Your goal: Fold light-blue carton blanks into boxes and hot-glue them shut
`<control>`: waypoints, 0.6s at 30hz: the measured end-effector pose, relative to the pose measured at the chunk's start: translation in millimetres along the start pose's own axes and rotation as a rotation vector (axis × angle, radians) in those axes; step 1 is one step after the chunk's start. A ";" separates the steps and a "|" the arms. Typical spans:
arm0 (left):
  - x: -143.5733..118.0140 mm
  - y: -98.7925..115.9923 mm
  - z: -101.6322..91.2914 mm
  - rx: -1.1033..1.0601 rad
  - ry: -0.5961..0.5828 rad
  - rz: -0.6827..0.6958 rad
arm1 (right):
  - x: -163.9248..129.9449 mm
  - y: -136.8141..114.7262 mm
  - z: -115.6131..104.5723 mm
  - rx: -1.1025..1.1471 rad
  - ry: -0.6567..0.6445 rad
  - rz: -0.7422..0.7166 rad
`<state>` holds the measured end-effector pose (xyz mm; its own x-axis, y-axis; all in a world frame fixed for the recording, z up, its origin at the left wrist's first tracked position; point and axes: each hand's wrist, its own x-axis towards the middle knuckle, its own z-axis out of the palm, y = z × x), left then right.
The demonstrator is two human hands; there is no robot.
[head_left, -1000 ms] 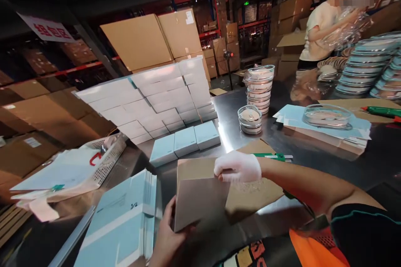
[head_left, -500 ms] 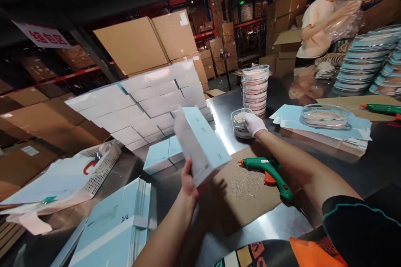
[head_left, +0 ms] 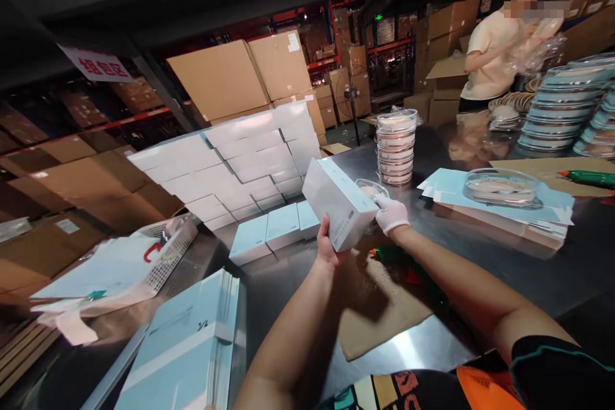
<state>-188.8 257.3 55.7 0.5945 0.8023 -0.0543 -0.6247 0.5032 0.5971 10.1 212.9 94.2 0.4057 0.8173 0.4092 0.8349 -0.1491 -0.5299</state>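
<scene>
My left hand [head_left: 327, 247] grips the near end of a folded pale blue carton [head_left: 339, 202] and holds it up over the steel table [head_left: 567, 262], its far end turned toward my right hand. My right hand [head_left: 391, 213], in a white glove, holds a round clear lidded dish [head_left: 370, 189] at the carton's far end. Whether the dish is inside the carton is hidden. Below my wrists lie a brown cardboard sheet [head_left: 384, 314] and a green glue gun [head_left: 401, 261], partly under my right arm.
A wall of stacked pale blue cartons [head_left: 230, 163] stands behind three single ones [head_left: 273, 230]. Flat carton blanks [head_left: 182, 352] lie at front left, more blanks [head_left: 500, 202] with a clear dish at right. A dish stack [head_left: 395, 147] stands mid-table. A person [head_left: 500, 51] works at back right.
My left hand lifted the carton and turned it toward the right. My right hand reached to the short dish stack, took the top dish and brought it to the carton.
</scene>
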 end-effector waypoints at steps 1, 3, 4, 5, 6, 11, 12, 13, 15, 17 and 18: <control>-3.4 1.3 -5.0 -0.001 -0.014 -0.004 | -4.0 -0.9 0.6 -0.015 0.008 0.019; -9.6 4.2 -15.9 0.013 -0.045 -0.023 | -10.6 -3.5 -0.2 -0.031 0.023 0.045; -12.3 5.8 -21.5 0.025 -0.054 -0.033 | -13.0 -5.2 -2.1 -0.031 0.032 0.049; -14.8 7.4 -26.6 0.040 -0.058 -0.044 | -14.5 -7.4 -5.2 -0.027 0.043 0.052; -17.2 8.8 -31.1 0.057 -0.058 -0.052 | -15.2 -10.1 -9.3 -0.021 0.058 0.055; -32.5 12.0 -40.4 0.156 -0.036 -0.006 | -8.8 -33.3 -42.5 0.041 0.163 0.040; -38.0 12.3 -40.9 0.182 -0.025 0.023 | -6.6 -38.8 -51.6 0.059 0.186 0.030; -44.9 13.0 -41.6 0.211 -0.009 0.058 | -4.6 -44.0 -61.6 0.077 0.208 0.020; -63.2 16.2 -45.2 0.276 0.033 0.138 | -2.4 -52.6 -84.8 0.114 0.253 0.002; -86.8 22.7 -51.8 0.340 0.084 0.218 | -5.5 -59.3 -111.2 0.152 0.278 -0.043; -99.9 26.8 -55.9 0.401 0.121 0.271 | -9.7 -62.3 -125.1 0.185 0.279 -0.097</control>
<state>-293.3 208.6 32.3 0.3597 0.9307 0.0671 -0.4903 0.1273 0.8622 0.7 144.7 216.2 0.4355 0.6351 0.6380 0.8033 0.0458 -0.5939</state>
